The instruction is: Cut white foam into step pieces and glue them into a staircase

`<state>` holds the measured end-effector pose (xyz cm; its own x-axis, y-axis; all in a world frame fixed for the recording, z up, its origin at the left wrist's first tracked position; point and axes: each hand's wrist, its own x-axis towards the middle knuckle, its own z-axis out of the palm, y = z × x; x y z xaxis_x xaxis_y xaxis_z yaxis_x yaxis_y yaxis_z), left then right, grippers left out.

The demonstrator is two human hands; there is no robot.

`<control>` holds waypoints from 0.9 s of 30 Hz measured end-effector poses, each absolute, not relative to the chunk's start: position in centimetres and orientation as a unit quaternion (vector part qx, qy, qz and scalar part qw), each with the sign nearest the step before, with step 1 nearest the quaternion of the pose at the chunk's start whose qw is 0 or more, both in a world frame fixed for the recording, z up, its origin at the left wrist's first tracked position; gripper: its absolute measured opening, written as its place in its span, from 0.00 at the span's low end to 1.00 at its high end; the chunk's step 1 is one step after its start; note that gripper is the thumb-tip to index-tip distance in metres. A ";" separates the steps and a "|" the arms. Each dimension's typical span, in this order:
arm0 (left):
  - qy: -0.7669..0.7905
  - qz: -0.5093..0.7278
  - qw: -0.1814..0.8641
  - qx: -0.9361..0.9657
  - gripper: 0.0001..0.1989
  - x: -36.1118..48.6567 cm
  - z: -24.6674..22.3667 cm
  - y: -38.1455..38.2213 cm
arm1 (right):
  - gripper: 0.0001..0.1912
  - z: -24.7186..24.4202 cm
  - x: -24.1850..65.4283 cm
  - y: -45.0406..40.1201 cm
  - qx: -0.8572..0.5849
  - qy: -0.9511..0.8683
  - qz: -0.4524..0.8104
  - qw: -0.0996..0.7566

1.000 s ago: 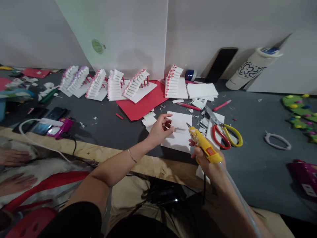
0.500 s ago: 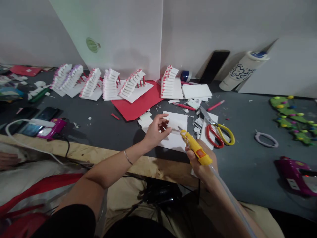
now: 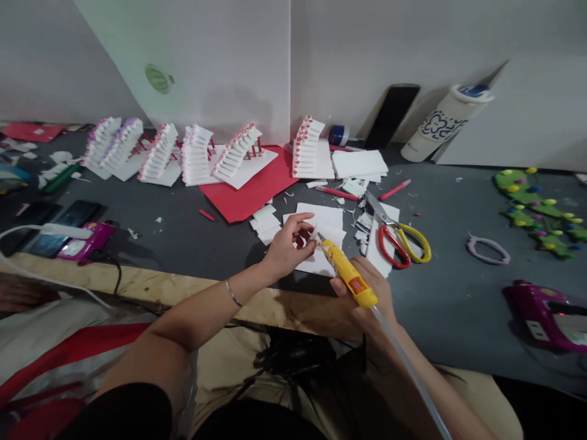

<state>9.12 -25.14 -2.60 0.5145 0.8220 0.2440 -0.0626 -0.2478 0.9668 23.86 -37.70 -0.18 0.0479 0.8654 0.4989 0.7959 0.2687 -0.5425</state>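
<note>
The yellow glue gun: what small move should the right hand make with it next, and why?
Perhaps squeeze the yellow glue gun gently: the right hand holds it with its nozzle very near the small white piece that the left hand seems to pinch above the white sheet.

Out there I have both bare hands close together above the dark grey, flat worktop (image 3: 463, 318), near its front edge: the left hand (image 3: 287, 247) arched, fingers bent, thumb drawn toward the fingertips; the right hand (image 3: 373, 290) curled in a closed grip. The black-sleeved left arm (image 3: 177, 333) bends at the elbow; the right forearm (image 3: 426, 370) slants inward opposite
</note>
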 end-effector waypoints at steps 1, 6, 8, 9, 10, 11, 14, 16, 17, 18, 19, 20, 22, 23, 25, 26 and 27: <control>0.281 0.404 0.545 0.679 0.24 9.1 -2.6 -25.2 | 0.16 -0.2 23.9 -37.7 -0.603 -0.689 0.040 0.400; 0.285 0.389 0.547 0.684 0.24 9.0 -2.4 -25.2 | 0.16 -0.2 23.9 -37.6 -0.600 -0.694 0.021 0.397; 0.288 0.387 0.546 0.685 0.24 9.0 -2.4 -25.2 | 0.16 -0.2 23.8 -37.6 -0.600 -0.695 0.024 0.395; 0.290 0.387 0.543 0.686 0.24 8.9 -2.3 -25.2 | 0.16 -0.2 23.8 -37.6 -0.601 -0.696 0.023 0.393; 0.292 0.387 0.540 0.688 0.24 8.9 -2.3 -25.2 | 0.16 -0.2 23.8 -37.6 -0.602 -0.696 0.022 0.390; 0.294 0.387 0.537 0.690 0.24 8.9 -2.3 -25.3 | 0.15 -0.2 23.8 -37.6 -0.605 -0.696 0.020 0.387; 0.298 0.389 0.534 0.689 0.24 8.9 -2.2 -25.3 | 0.15 -0.3 23.9 -37.6 -0.607 -0.696 0.017 0.383; 0.298 0.391 0.538 0.684 0.24 9.0 -2.3 -25.3 | 0.15 -0.4 24.0 -37.6 -0.607 -0.696 0.019 0.383; 0.298 0.392 0.541 0.682 0.24 9.0 -2.3 -25.2 | 0.15 -0.4 24.0 -37.6 -0.606 -0.696 0.019 0.385; 0.299 0.394 0.542 0.680 0.24 9.0 -2.3 -25.2 | 0.15 -0.4 24.0 -37.6 -0.604 -0.696 0.020 0.387; 0.300 0.395 0.542 0.678 0.25 9.0 -2.4 -25.1 | 0.15 -0.4 24.0 -37.6 -0.603 -0.696 0.021 0.389; 0.302 0.397 0.542 0.676 0.25 9.0 -2.4 -25.1 | 0.15 -0.4 24.1 -37.6 -0.603 -0.695 0.023 0.391; 0.302 0.401 0.540 0.675 0.25 9.0 -2.4 -25.0 | 0.16 -0.4 24.1 -37.6 -0.607 -0.692 0.024 0.390; 0.302 0.402 0.539 0.676 0.25 9.0 -2.4 -24.9 | 0.16 -0.4 24.1 -37.6 -0.611 -0.690 0.023 0.388; 0.300 0.405 0.536 0.677 0.25 8.9 -2.3 -24.9 | 0.17 -0.4 24.2 -37.6 -0.618 -0.686 0.021 0.384; 0.301 0.405 0.534 0.678 0.25 8.9 -2.3 -24.8 | 0.17 -0.4 24.2 -37.6 -0.620 -0.684 0.020 0.383; 0.302 0.405 0.533 0.679 0.25 8.9 -2.3 -24.8 | 0.17 -0.5 24.2 -37.6 -0.622 -0.683 0.018 0.382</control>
<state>8.89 -24.82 -2.25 0.4894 0.8417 0.2282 -0.0218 -0.2498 0.9681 24.25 -37.64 -0.45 0.0672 0.8639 0.4991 0.8357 0.2245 -0.5012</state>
